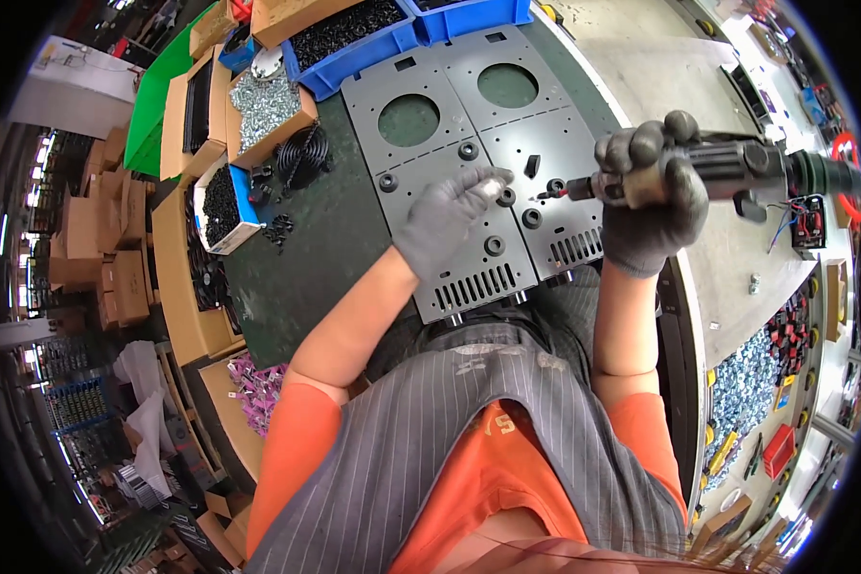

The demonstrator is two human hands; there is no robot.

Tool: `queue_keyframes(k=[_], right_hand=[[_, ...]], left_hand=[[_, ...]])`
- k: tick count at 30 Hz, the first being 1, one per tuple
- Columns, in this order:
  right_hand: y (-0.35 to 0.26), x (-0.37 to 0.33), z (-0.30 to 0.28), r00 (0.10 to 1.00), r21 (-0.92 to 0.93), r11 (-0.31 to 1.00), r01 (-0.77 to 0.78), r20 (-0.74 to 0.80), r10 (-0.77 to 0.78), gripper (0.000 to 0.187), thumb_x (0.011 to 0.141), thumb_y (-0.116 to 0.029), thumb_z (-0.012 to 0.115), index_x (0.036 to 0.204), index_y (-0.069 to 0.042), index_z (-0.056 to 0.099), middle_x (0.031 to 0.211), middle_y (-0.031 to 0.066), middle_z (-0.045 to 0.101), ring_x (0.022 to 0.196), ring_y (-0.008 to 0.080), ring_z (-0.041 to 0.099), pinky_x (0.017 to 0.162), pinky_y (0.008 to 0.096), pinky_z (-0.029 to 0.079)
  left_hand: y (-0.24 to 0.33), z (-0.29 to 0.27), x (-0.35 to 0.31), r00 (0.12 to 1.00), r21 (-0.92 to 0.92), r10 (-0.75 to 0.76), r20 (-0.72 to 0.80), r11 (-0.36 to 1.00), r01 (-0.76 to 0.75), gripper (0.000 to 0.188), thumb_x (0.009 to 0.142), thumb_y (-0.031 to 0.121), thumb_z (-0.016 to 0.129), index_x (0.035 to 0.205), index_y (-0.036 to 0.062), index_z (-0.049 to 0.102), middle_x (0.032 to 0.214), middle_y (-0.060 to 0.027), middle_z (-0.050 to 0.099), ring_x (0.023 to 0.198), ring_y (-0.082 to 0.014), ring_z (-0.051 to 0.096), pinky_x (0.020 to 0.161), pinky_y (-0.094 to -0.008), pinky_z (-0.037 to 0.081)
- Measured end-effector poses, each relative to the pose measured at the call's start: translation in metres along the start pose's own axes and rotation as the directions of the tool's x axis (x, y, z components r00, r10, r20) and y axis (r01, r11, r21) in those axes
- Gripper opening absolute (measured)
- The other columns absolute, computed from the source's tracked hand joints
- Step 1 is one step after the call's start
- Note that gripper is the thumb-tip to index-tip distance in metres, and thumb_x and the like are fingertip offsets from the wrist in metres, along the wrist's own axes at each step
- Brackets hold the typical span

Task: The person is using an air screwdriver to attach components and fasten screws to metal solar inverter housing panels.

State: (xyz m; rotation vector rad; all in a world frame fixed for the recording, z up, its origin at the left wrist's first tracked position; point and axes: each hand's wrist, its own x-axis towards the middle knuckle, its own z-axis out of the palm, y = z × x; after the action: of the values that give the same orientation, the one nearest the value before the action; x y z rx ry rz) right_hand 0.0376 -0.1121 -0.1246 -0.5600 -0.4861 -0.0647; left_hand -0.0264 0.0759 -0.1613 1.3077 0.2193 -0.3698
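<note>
**Stiff panels, small rings and a weighty driver between two gloved hands**

The dark green bench (301, 251) carries two grey panels, the left panel (421, 165) and the right panel (507, 142), lying side by side with a seam between. They look like sheet metal: rigid, smooth, perhaps slippery under gloves, and awkward because of their breadth. Opposite outer edges would give the surest hold; the slots near the person and the large round holes at the far end have rims that could be sharp.

The power driver (737, 165), raised over the right panel's right side, looks dense and heavy toward its rear. The right hand (649, 191) has its fingers wrapped around the front of the body, a sensible place for steadying the tip, which points left.

The left hand (450, 212) reaches over the left panel, thumb and fingers drawn narrowly together. A black ring (505, 197) sits at those fingertips, near the seam; whether it is pinched or merely touched, I cannot tell. It looks light and hard to break, perhaps rubbery, and best taken by its outer rim.
</note>
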Motion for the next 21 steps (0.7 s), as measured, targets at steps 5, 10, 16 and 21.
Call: queue_keyframes(k=[5, 10, 16, 21], right_hand=[[0.014, 0.018, -0.018, 0.994, -0.066, 0.997, -0.049, -0.097, 0.042, 0.040, 0.079, -0.013, 0.055, 0.115, 0.000, 0.045, 0.079, 0.0107, 0.057, 0.072, 0.0237, 0.057, 0.066, 0.0356, 0.048], [0.036, 0.036, -0.017, 0.988, -0.238, 0.966, -0.099, -0.142, 0.066, 0.038, 0.078, -0.011, 0.055, 0.111, 0.004, 0.044, 0.075, 0.0134, 0.057, 0.066, 0.0257, 0.059, 0.058, 0.0340, 0.048], [0.069, 0.063, -0.011, 0.993, -0.485, 0.867, -0.116, -0.086, 0.084, 0.036, 0.078, -0.010, 0.056, 0.109, 0.005, 0.044, 0.076, 0.0135, 0.057, 0.065, 0.0239, 0.060, 0.060, 0.0323, 0.049], [0.095, 0.071, -0.004, 0.986, -0.534, 0.830, -0.161, -0.054, 0.157, 0.033, 0.075, -0.006, 0.062, 0.105, 0.003, 0.050, 0.074, 0.0090, 0.058, 0.058, 0.0153, 0.057, 0.056, 0.0282, 0.049]], left_hand=[[0.012, -0.004, 0.023, 0.967, 0.953, 0.255, 0.012, 0.289, -0.088, 0.037, 0.082, 0.039, 0.063, 0.109, 0.0134, 0.064, 0.102, -0.0103, 0.063, 0.085, -0.0260, 0.062, 0.076, -0.0369, 0.048], [0.038, -0.013, 0.043, 0.942, 0.976, 0.326, -0.081, 0.219, 0.008, 0.032, 0.084, 0.037, 0.060, 0.107, 0.0158, 0.065, 0.100, -0.0100, 0.063, 0.092, -0.0277, 0.061, 0.080, -0.0379, 0.047], [0.032, -0.023, 0.071, 0.953, 0.968, 0.296, -0.063, 0.250, -0.014, 0.033, 0.085, 0.037, 0.059, 0.108, 0.0154, 0.065, 0.099, -0.0113, 0.063, 0.093, -0.0287, 0.060, 0.080, -0.0393, 0.047], [0.027, -0.019, 0.073, 0.941, 0.979, 0.334, -0.054, 0.202, -0.015, 0.029, 0.085, 0.036, 0.058, 0.104, 0.0164, 0.065, 0.098, -0.0070, 0.066, 0.092, -0.0263, 0.062, 0.077, -0.0399, 0.049]])
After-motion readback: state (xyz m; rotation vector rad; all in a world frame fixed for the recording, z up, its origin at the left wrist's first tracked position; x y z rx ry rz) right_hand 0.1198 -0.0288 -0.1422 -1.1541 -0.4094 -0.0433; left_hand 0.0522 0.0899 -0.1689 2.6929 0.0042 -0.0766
